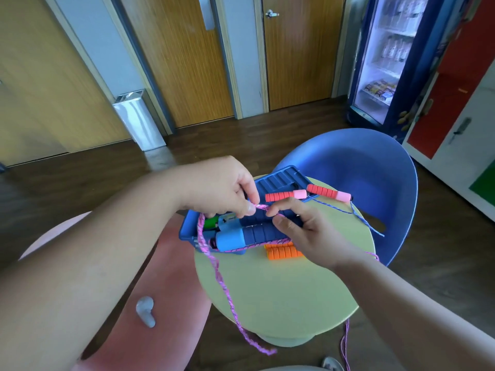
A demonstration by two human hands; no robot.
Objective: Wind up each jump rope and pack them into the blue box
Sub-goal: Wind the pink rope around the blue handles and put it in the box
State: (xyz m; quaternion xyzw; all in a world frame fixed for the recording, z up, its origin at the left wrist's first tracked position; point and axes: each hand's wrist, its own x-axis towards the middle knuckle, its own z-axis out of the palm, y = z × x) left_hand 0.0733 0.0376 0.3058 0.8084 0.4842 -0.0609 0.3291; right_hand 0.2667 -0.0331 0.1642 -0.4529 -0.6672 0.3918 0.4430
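Observation:
My left hand (223, 188) pinches a pink braided rope (214, 266) above the blue box (187, 230). My right hand (302, 231) grips a pair of dark blue handles with light blue ends (241, 238) and pinches the same rope near my left fingertips. The rope loops around the handles and trails down off the round green table (276, 295). A green handle (210, 223) lies inside the box. Two red and pink handles (286, 195) with a blue rope (356, 215) lie behind the box. Orange handles (281, 253) rest under my right hand.
A blue chair (375, 170) stands behind the table and a pink chair (171, 290) to its left, with a grey earbud (146, 310) on it. Beyond are wooden doors, a metal bin (136, 119) and a drinks fridge (385, 57).

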